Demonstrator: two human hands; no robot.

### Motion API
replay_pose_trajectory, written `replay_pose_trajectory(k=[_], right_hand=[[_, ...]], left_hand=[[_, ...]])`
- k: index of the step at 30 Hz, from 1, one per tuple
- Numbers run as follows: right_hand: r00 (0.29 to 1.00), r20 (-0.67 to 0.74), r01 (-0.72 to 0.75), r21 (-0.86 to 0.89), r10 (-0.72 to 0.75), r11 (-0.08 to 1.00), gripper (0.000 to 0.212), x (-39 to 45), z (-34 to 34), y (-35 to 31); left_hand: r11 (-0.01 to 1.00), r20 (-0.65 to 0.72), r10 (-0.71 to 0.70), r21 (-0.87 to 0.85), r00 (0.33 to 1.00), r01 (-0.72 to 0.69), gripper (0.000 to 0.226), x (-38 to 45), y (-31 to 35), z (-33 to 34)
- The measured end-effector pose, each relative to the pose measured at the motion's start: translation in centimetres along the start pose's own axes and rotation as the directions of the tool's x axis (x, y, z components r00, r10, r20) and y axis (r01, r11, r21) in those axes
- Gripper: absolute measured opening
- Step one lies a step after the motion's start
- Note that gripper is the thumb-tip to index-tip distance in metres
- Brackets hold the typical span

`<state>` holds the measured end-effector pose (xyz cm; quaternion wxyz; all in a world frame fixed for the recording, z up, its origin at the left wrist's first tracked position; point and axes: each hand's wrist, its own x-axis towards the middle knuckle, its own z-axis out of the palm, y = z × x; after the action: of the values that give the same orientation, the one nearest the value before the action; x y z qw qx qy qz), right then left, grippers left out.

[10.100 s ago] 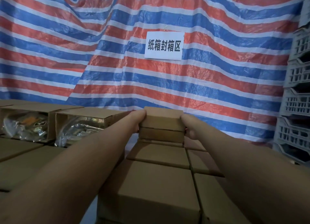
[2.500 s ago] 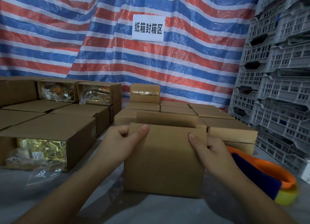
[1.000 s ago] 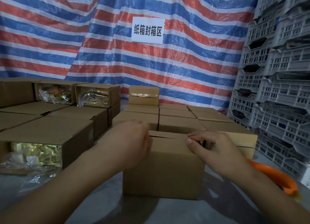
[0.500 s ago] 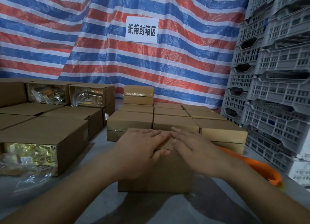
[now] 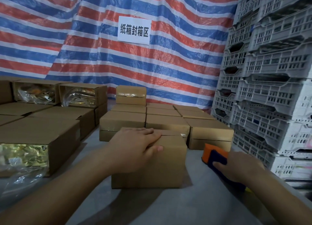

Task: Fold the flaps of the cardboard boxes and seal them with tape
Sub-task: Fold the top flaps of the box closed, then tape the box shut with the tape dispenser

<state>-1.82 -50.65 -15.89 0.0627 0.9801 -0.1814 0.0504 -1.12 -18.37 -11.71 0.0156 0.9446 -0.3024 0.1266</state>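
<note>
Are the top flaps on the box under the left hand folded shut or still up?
Folded shut: the box has its flaps flat, meeting at a seam, pressed down by the left hand. No tape visible on it.

Two hands showing: left hand (image 5: 140, 143), right hand (image 5: 236, 165). One tape dispenser (image 5: 214, 154) showing. One sign (image 5: 134, 30) hanging. Three open-ended boxes (image 5: 23, 155) showing gold packets. Grey crates (image 5: 270, 93) stacking up beyond sure counting.

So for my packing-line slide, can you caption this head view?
Left hand holds the cardboard box flaps shut; right hand grips the tape dispenser.
</note>
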Motion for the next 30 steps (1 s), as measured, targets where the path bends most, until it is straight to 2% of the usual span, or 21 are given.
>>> replay_pose_trajectory(k=[4,7,9,10,12,14,17,18,19,20,21,22,23,25,28,30], right_hand=[[0.997,-0.071,0.052,0.208,-0.038,0.977,0.045,-0.7,-1.3,-0.6],[0.971,-0.227,0.172,0.470,-0.070,0.866,0.048,-1.1,-6.9,-1.5],[0.962,-0.264,0.238,0.689,-0.070,0.685,0.045,-1.2,-11.3,-2.8],[0.970,-0.224,0.235,0.784,-0.092,0.574,0.045,-1.2,-13.2,-3.6],[0.968,-0.101,0.180,0.916,-0.228,0.357,0.050,-0.8,-16.2,-5.6],[0.916,-0.010,0.108,0.969,-0.402,0.224,0.059,-0.3,-17.8,-7.6],[0.845,0.014,0.116,0.971,-0.535,0.209,0.077,0.8,-17.8,-10.0],[0.831,0.022,0.120,0.969,-0.557,0.217,0.082,1.1,-17.4,-10.7],[0.816,0.033,0.120,0.967,-0.578,0.224,0.084,1.4,-16.9,-11.1],[0.806,0.037,0.122,0.966,-0.591,0.227,0.087,1.6,-16.5,-11.5],[0.805,0.030,0.131,0.965,-0.593,0.226,0.091,1.8,-16.2,-11.7],[0.810,0.017,0.143,0.964,-0.587,0.224,0.095,2.1,-16.0,-11.7],[0.815,0.007,0.151,0.963,-0.579,0.223,0.099,2.2,-15.9,-11.7],[0.811,0.010,0.148,0.964,-0.585,0.222,0.100,2.4,-15.9,-11.5],[0.783,0.036,0.155,0.956,-0.621,0.250,0.093,2.3,-16.2,-11.5],[0.774,0.063,0.141,0.953,-0.630,0.269,0.081,2.3,-16.4,-11.6]], left_hand=[[1.000,0.001,-0.004,-0.009,1.000,0.004,0.058,-0.2,0.0,-0.2],[0.996,0.020,-0.006,-0.087,1.000,0.007,0.056,-0.4,0.1,-0.5],[0.985,0.029,-0.016,-0.174,0.999,0.020,0.053,-0.3,0.1,-0.7],[0.974,0.037,-0.028,-0.226,0.999,0.036,0.052,-0.1,0.0,-0.8],[0.922,0.061,-0.064,-0.379,0.996,0.083,0.051,-0.2,-0.4,-1.1],[0.802,0.104,-0.107,-0.578,0.989,0.148,0.044,-0.4,-1.0,-1.6],[0.631,0.113,-0.164,-0.752,0.980,0.193,0.024,1.2,-1.6,-2.2],[0.545,0.116,-0.207,-0.811,0.971,0.213,0.022,1.4,-1.8,-2.1],[0.401,0.146,-0.271,-0.881,0.951,0.250,0.027,1.3,-2.1,-2.4],[0.210,0.176,-0.329,-0.944,0.928,0.254,0.039,1.3,-2.4,-2.7],[0.032,0.180,-0.345,-0.979,0.921,0.203,0.052,1.3,-2.8,-2.9],[-0.097,0.177,-0.354,-0.984,0.918,0.152,0.061,1.1,-3.2,-3.2],[-0.170,0.165,-0.352,-0.979,0.921,0.111,0.068,0.8,-3.6,-3.6],[-0.226,0.159,-0.368,-0.971,0.916,0.078,0.069,0.5,-4.2,-4.0],[-0.220,0.234,-0.369,-0.962,0.900,0.160,0.060,1.1,-4.2,-4.5],[-0.192,0.256,-0.400,-0.962,0.880,0.193,0.046,1.3,-3.9,-4.6]])
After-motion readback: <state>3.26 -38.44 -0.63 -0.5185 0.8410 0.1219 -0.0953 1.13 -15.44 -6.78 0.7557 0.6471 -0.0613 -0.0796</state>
